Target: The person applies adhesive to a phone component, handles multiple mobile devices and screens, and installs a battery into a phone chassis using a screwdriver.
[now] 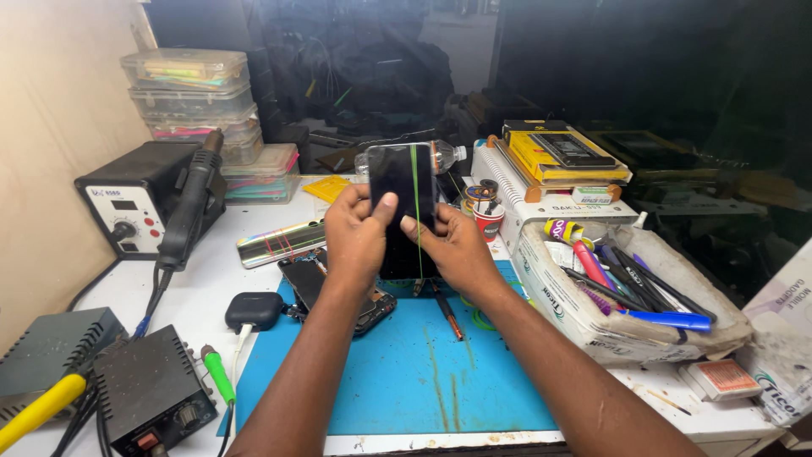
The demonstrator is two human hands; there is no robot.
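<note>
Dark phone screen panel [404, 190] with a green vertical line, held upright above the blue work mat [406, 372]. Left hand [353, 237] clasping its left edge, thumb pressed on the glass; right hand [452, 245] gripping the right edge. Opened phone body [338, 292] lying just below, hot-air station [139, 203] off left.

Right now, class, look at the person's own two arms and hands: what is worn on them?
Nothing shows as worn. The left hand and right hand are bare: no gloves, rings, watch or bands visible. Both forearms are bare to the picture's lower edge, no sleeves in view.
</note>
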